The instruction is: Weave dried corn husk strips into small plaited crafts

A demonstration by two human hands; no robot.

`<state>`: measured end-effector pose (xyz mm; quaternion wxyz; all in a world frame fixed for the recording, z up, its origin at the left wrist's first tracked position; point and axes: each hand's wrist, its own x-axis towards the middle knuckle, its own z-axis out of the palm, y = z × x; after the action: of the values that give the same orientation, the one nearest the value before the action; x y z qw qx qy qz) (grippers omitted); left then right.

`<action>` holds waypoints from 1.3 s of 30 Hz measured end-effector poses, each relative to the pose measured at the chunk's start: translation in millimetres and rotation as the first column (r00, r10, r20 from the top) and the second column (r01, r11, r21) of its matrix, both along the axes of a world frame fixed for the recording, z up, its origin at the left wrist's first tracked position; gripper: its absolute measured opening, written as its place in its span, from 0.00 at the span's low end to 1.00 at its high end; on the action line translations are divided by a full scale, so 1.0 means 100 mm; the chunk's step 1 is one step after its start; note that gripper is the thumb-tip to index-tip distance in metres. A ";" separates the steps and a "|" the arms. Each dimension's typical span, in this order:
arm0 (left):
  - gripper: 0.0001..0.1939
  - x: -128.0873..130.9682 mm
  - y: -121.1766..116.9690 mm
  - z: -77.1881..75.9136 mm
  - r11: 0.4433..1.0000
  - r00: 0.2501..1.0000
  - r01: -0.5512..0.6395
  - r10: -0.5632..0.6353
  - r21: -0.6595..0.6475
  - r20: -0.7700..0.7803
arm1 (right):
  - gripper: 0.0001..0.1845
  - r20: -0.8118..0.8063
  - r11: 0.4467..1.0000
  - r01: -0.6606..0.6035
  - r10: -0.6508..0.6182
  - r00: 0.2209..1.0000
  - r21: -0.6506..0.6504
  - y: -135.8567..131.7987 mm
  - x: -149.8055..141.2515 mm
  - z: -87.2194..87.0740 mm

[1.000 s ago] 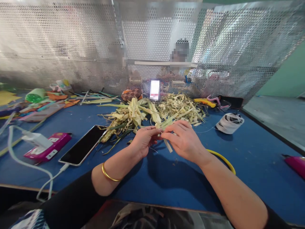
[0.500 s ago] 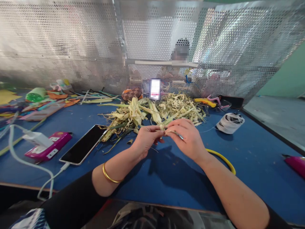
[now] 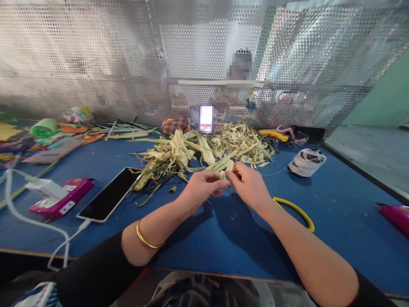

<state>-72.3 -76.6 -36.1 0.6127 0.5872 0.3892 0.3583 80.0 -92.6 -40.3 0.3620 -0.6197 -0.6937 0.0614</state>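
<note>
Over the middle of the blue table [image 3: 204,247], my left hand [image 3: 200,187] is closed in a pinch on a pale, rolled piece of corn husk [image 3: 223,175]. Meeting it from the other side, my right hand [image 3: 251,183] pinches a strip of corn husk [image 3: 229,166] that stands up from the same piece. The fingertips of both hands nearly touch. Just beyond them lies a heap of dry corn husks [image 3: 179,153], with finer shredded husk [image 3: 243,140] to its right. A spool of white thread [image 3: 307,162] stands to the right, a thin strand running from it toward my hands.
To the left are a black-screened phone [image 3: 108,196] on a charging cable and a magenta power strip [image 3: 64,198]. A yellow curved handle [image 3: 297,209] lies beside my right forearm. At the back, a lit phone [image 3: 206,118] leans before a perforated metal screen [image 3: 198,51].
My right hand has turned and drawn its fingers in, and the husk strip it pinches now points upward. My left hand stays nearly in place. The view has shifted slightly.
</note>
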 end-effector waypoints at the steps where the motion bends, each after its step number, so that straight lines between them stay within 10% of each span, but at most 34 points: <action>1: 0.07 0.01 -0.01 -0.01 1.000 1.000 -0.027 0.027 0.012 -0.009 | 0.12 -0.050 0.999 -0.008 0.006 0.999 -0.034 0.00 -0.01 0.00; 9: 0.14 0.02 0.05 -0.08 0.960 0.965 -0.195 0.224 -0.203 0.135 | 0.08 -0.517 0.931 -0.253 0.086 0.851 -0.262 0.00 -0.02 0.02; 19: 0.12 -0.02 0.09 0.00 0.942 0.944 -0.224 0.273 -0.249 0.183 | 0.10 -0.566 0.917 -0.326 0.146 0.811 -0.231 -0.07 0.17 0.28; 27: 0.10 -0.03 0.09 -0.01 0.942 0.942 -0.210 0.267 -0.263 0.205 | 0.15 -0.859 0.824 -0.553 0.193 0.475 -0.121 -0.12 0.13 0.25; 35: 0.10 0.02 0.05 -0.07 0.942 0.951 -0.188 0.245 -0.279 0.189 | 0.06 -0.559 0.973 -0.205 0.229 0.797 0.105 -0.06 0.03 0.15; 39: 0.09 0.04 0.01 -0.09 0.940 0.960 -0.153 0.215 -0.306 0.181 | 0.07 -0.577 0.968 -0.199 0.249 0.778 0.150 -0.06 -0.02 0.10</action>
<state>-68.0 -75.3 -44.8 0.6935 0.4107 0.4233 0.4137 77.7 -98.2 -30.2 0.5749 -0.4675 -0.6168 0.2657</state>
